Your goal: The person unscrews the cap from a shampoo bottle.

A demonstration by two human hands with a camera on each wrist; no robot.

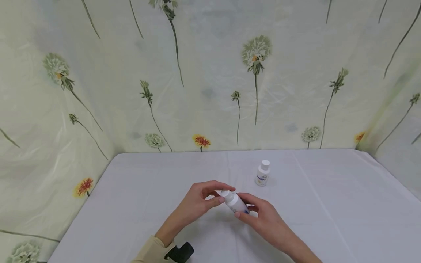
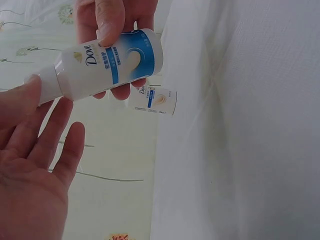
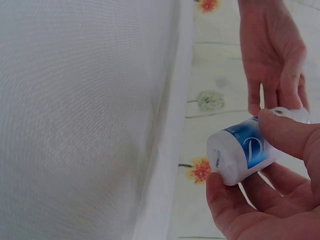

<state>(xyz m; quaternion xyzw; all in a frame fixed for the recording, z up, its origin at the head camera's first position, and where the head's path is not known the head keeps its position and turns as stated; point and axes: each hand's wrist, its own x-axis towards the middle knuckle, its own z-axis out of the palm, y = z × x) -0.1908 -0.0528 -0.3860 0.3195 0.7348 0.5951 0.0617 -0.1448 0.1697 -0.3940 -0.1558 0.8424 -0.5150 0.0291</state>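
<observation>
A small white Dove bottle (image 1: 237,205) with a blue label is held tilted above the table, between both hands. My left hand (image 1: 199,201) pinches its white cap (image 2: 49,86) between thumb and fingers. Around the body of the bottle curl the fingers and thumb of my right hand (image 1: 264,216). In the right wrist view the round base of the bottle (image 3: 227,157) points away from the left hand. A second white Dove bottle (image 1: 262,176), its cap on, stands upright on the table beyond the right hand, touched by neither hand.
A white cloth covers the table (image 1: 158,175). Behind it and at both sides hangs a pale curtain (image 1: 210,65) printed with dandelions and orange flowers. On the left wrist sit a beige cuff and a black strap (image 1: 181,252).
</observation>
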